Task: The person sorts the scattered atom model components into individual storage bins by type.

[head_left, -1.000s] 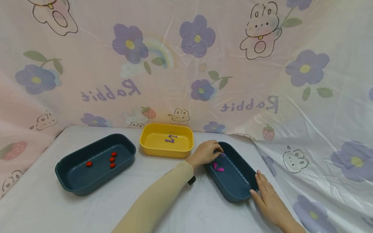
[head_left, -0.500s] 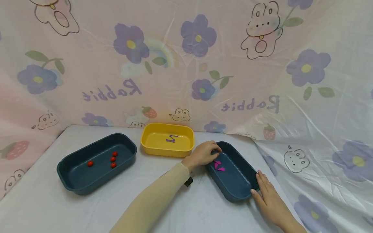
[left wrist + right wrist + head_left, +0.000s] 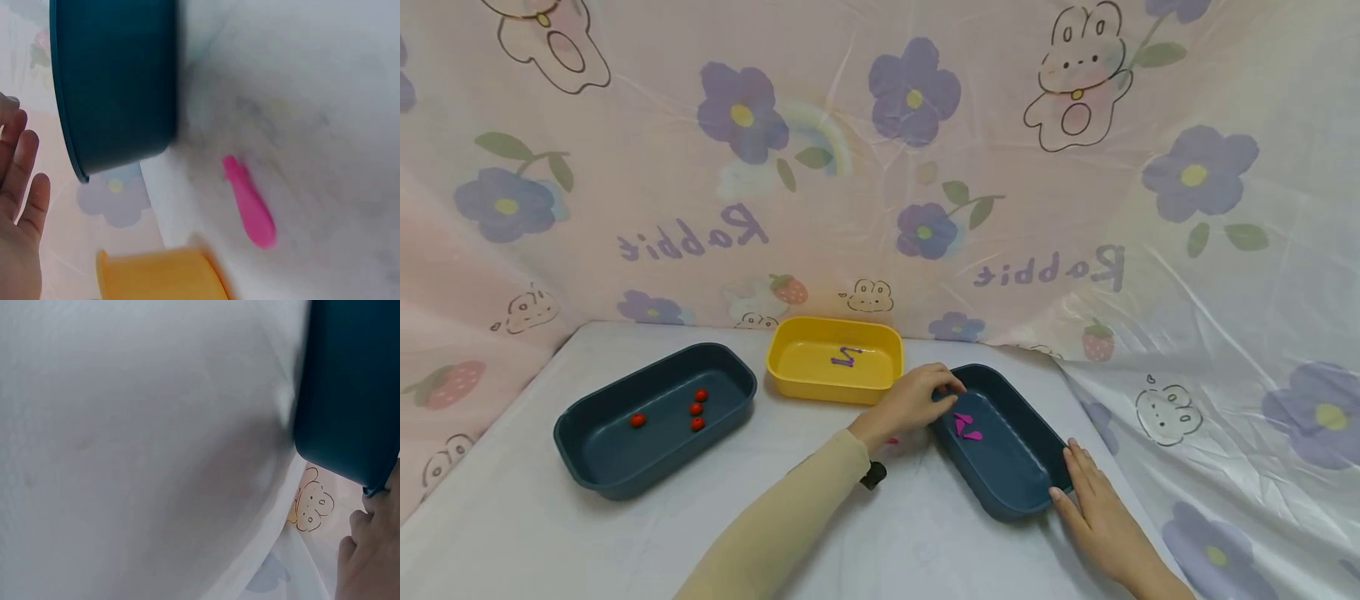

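Observation:
My left hand (image 3: 919, 394), fingers loosely bent and holding nothing, hovers at the left rim of the right-hand dark blue tray (image 3: 1003, 510). Inside that tray lie 3 small pink pin-shaped pieces (image 3: 973, 436). Another pink pin-shaped piece (image 3: 251, 203) lies on the white tabletop below my left wrist, between the blue tray and the yellow tray (image 3: 159, 278); the head view shows only a bit of it. At the tray's near right corner rests my right hand (image 3: 1101, 521), its fingers extended along the rim and its thumb touching the near end.
Purple stick-like pieces (image 3: 847, 358) lie in the yellow tray at the back. Left of it, a second dark blue tray (image 3: 617, 490) contains several red round pieces (image 3: 697, 409). A printed cloth (image 3: 820, 233) hangs behind the table.
My left hand has let go of a pink piece inside the right tray and drawn back leftward to the rim. The right hand keeps its place. The view has shifted slightly.

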Action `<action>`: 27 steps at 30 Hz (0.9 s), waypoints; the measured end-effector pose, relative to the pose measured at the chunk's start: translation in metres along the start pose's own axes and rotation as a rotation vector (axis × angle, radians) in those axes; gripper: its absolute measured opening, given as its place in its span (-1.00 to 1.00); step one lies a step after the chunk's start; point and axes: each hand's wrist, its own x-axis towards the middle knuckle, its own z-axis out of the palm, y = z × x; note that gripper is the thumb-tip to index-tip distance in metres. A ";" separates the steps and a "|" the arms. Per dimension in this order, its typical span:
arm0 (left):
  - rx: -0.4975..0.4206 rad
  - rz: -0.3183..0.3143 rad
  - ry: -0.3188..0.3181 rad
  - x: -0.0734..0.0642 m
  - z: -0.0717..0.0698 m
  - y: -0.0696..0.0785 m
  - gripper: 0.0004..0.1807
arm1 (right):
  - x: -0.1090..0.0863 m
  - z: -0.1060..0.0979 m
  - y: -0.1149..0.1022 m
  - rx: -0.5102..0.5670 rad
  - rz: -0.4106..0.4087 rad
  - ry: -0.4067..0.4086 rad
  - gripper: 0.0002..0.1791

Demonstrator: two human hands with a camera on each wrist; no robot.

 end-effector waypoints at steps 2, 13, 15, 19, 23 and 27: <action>-0.006 0.005 0.009 -0.004 -0.004 -0.001 -0.80 | 0.000 0.000 0.000 0.002 0.001 -0.001 -0.23; 0.011 -0.010 0.024 -0.032 -0.017 -0.016 -0.81 | -0.001 -0.002 0.001 0.000 -0.001 0.008 -0.24; 0.021 -0.011 0.012 -0.037 -0.020 -0.020 -0.81 | -0.001 -0.001 0.001 -0.003 -0.006 0.012 -0.24; 0.039 -0.001 -0.029 -0.046 -0.027 -0.027 -0.81 | 0.000 -0.001 0.001 -0.005 -0.016 0.018 -0.24; 0.084 0.019 -0.090 -0.055 -0.033 -0.031 -0.80 | 0.000 0.000 0.000 -0.001 -0.014 0.018 -0.24; 0.140 0.010 -0.164 -0.064 -0.037 -0.033 -0.81 | 0.001 0.001 0.000 -0.003 -0.017 0.021 -0.24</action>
